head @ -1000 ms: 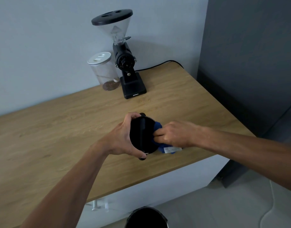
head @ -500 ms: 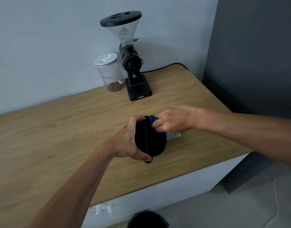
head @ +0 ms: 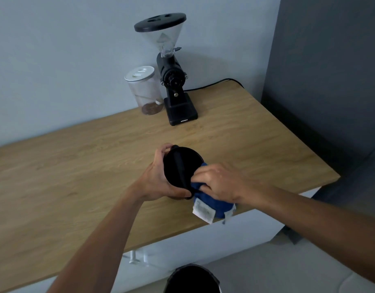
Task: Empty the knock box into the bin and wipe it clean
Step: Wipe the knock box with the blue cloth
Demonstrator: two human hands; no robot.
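Observation:
The round black knock box (head: 182, 166) is tipped on its side above the wooden counter, its mouth and crossbar turned towards me. My left hand (head: 159, 180) grips its rim from the left. My right hand (head: 218, 182) holds a blue cloth (head: 214, 204) with a white label, pressed into the lower right of the box's opening; part of the cloth hangs below my hand. On the floor below the counter's edge the dark round bin (head: 191, 279) shows at the bottom of the view.
A black coffee grinder (head: 173, 81) with a clear hopper stands at the back of the wooden counter (head: 76, 166), a lidded glass jar (head: 145, 92) beside it. A power cable (head: 214, 84) runs to the wall. A dark grey panel (head: 330, 81) rises on the right.
My right hand with the cloth moved from the box's upper rim down to its lower right side. More of the cloth now hangs out below the hand. The box stays held on its side.

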